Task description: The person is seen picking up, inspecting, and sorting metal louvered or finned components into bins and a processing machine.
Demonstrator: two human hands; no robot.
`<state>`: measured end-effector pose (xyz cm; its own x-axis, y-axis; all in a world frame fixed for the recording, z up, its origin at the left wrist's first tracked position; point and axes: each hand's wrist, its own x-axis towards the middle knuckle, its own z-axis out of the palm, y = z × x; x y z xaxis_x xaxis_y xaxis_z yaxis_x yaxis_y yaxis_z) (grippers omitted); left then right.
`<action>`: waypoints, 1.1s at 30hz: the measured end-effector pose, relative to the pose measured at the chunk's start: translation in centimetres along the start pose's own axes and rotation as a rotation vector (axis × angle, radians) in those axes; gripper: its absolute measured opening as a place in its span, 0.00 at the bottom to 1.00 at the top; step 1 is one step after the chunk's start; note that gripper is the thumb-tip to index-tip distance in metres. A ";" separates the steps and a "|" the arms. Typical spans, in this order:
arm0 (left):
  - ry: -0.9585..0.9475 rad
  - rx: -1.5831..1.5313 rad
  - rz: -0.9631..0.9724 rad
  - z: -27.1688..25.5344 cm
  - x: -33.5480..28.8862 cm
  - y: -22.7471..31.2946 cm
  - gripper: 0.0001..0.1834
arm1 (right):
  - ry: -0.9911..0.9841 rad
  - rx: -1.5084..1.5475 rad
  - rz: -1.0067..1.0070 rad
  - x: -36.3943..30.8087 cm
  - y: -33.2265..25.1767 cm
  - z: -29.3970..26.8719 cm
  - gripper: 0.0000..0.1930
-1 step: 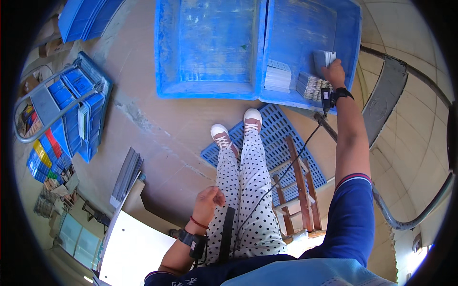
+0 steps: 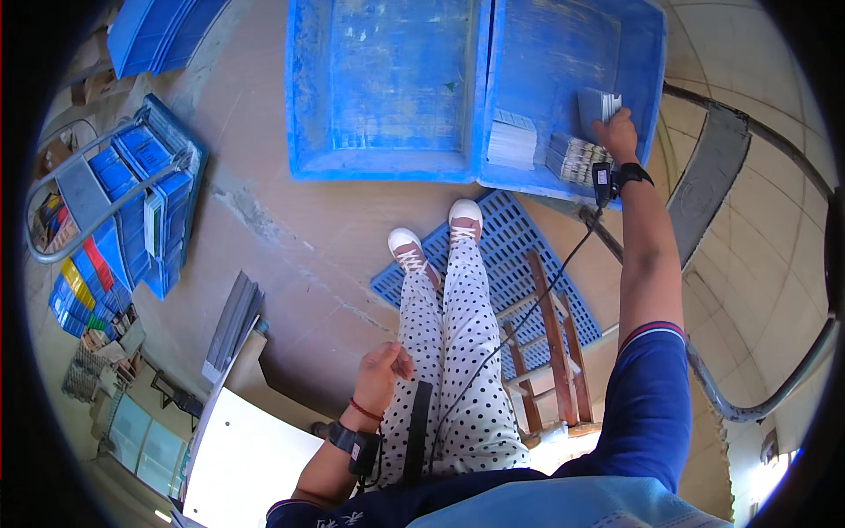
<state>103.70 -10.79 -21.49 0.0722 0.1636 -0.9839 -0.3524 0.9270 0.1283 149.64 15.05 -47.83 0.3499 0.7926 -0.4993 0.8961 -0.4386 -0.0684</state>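
Note:
My right hand (image 2: pixel 619 136) reaches into the right-hand blue bin (image 2: pixel 563 53). Its fingers close on the near end of a small stack of flat grey-white pieces (image 2: pixel 598 109), which stands near the bin's right wall. Just below lies a row of small white pieces (image 2: pixel 572 160), packed together, partly behind the wrist. Left of it stands a taller stack of white sheets or cards (image 2: pixel 512 141). My left hand (image 2: pixel 385 374) hangs over my left thigh, fingers curled in, with nothing visible in them.
A second blue bin (image 2: pixel 396 79) adjoins on the left. Below are a blue slatted pallet (image 2: pixel 519 238) and a wooden stool (image 2: pixel 561 343). A metal-framed chair (image 2: pixel 713 176) stands at right, a cart with blue bins (image 2: pixel 141 194) at left, a white tabletop (image 2: pixel 242 458) lower left.

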 end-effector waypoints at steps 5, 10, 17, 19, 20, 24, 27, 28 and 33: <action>-0.025 0.008 0.047 0.4 -1.6 1.4 0.14 | 0.353 0.361 -0.126 -2.9 0.0 -4.1 0.32; -0.111 0.011 0.161 0.9 -4.1 2.5 0.14 | -0.009 1.418 -0.018 -12.4 -3.7 -9.0 0.24; -0.178 0.163 0.514 2.3 -10.1 6.8 0.15 | -0.472 1.747 -0.045 -30.7 -10.9 -15.6 0.29; -0.245 0.173 0.643 2.5 -12.7 8.3 0.20 | -0.635 1.743 -0.103 -35.8 -13.4 -18.0 0.32; -0.289 0.159 0.705 2.5 -13.6 8.8 0.23 | -0.710 1.740 -0.143 -37.9 -14.6 -19.1 0.31; -0.410 0.049 0.723 2.0 -18.6 10.0 0.31 | -0.876 1.665 -0.266 -44.8 -19.1 -23.3 0.31; -0.508 -0.066 0.788 1.7 -23.8 10.4 0.35 | -0.949 1.571 -0.379 -48.0 -21.6 -26.4 0.30; -0.497 -0.083 0.826 1.2 -25.0 10.2 0.35 | -0.959 1.514 -0.428 -48.7 -22.5 -27.3 0.30; -0.244 -0.031 1.132 -0.5 -29.8 8.5 0.34 | -0.978 1.294 -0.538 -53.1 -27.3 -31.8 0.28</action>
<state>98.06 -8.01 8.87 -0.1223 0.9587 -0.2569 -0.3531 0.1999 0.9140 115.34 -1.59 8.00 -0.6220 0.6359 -0.4569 -0.1141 -0.6509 -0.7505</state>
